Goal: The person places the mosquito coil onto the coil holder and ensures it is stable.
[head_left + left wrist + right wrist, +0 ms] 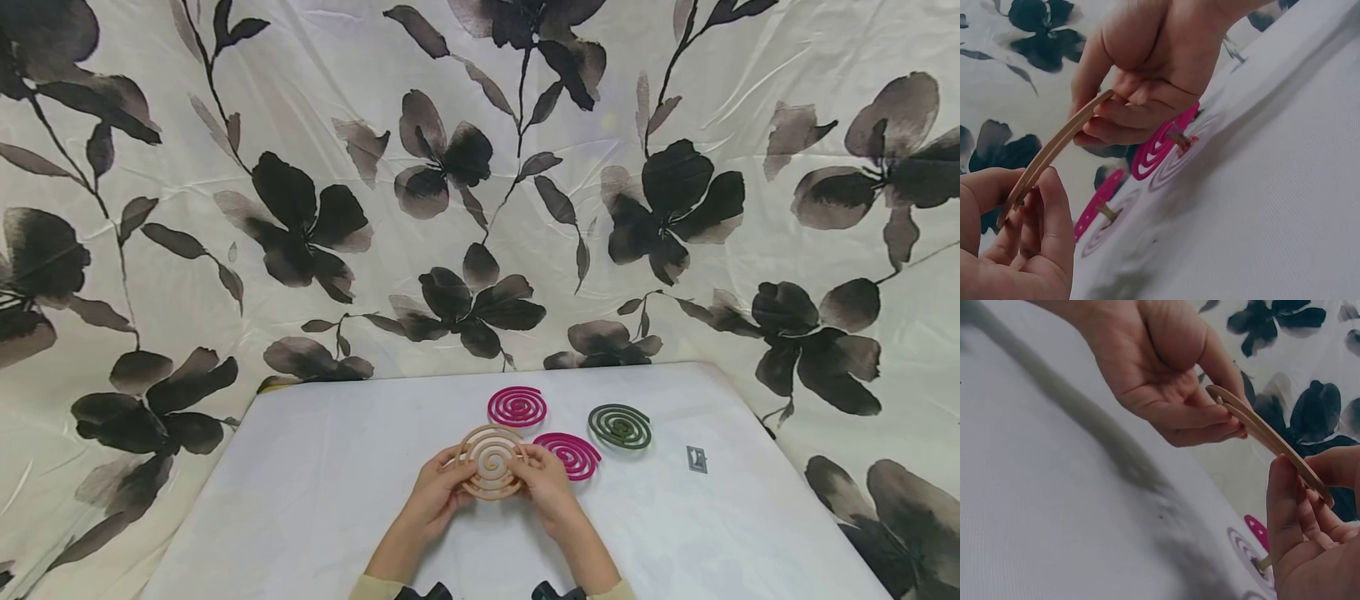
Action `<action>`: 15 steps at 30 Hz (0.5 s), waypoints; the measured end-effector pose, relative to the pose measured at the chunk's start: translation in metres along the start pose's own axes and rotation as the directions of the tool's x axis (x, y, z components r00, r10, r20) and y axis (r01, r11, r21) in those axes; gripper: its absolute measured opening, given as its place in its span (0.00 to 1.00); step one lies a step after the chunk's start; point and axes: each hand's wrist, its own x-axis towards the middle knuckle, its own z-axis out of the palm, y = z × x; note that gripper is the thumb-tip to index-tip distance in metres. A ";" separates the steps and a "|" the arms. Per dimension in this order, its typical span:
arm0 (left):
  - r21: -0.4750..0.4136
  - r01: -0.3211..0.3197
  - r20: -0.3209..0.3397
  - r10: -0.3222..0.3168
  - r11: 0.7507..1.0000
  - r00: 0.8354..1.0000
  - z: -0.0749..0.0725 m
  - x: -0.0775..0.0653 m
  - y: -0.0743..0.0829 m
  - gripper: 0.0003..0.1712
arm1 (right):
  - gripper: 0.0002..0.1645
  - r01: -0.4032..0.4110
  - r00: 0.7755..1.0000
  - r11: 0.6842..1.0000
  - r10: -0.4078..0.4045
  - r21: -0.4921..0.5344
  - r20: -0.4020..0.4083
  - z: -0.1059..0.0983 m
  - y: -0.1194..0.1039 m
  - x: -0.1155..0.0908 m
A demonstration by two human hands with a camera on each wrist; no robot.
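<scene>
Both hands hold up a beige mosquito coil (pixel 492 467), its spiral face toward the head camera. My left hand (pixel 437 493) pinches the left edge, thumb on the near face and fingers behind. The opposite edge is pinched by my right hand (pixel 552 493) in the same way. Seen edge-on in the left wrist view, the coil (pixel 1054 147) looks slightly bowed, with two layers a little apart. A pink mosquito coil (pixel 576 458) lies just beyond the right hand, partly hidden by its fingers.
Another pink coil (pixel 517 406) sits farther back on the white table (pixel 322 483). To the right are a dark green coil (pixel 620 427) and a small flat metal piece (pixel 697 459). A floral cloth (pixel 480 225) hangs behind the table's back edge.
</scene>
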 end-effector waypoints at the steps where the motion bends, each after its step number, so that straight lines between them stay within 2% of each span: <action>1: -0.002 0.002 0.003 -0.002 1.000 1.000 0.001 0.000 0.000 0.26 | 0.21 -0.001 1.000 1.000 0.001 0.000 -0.002 -0.001 -0.001 0.000; 7: -0.007 0.008 0.003 -0.008 1.000 1.000 0.008 0.002 0.000 0.26 | 0.20 -0.011 1.000 1.000 0.011 -0.002 -0.024 -0.006 -0.004 -0.001; 15: -0.004 0.009 0.038 -0.009 1.000 0.999 0.015 0.005 -0.004 0.24 | 0.21 -0.004 0.999 1.000 0.004 -0.006 -0.035 -0.015 -0.005 -0.002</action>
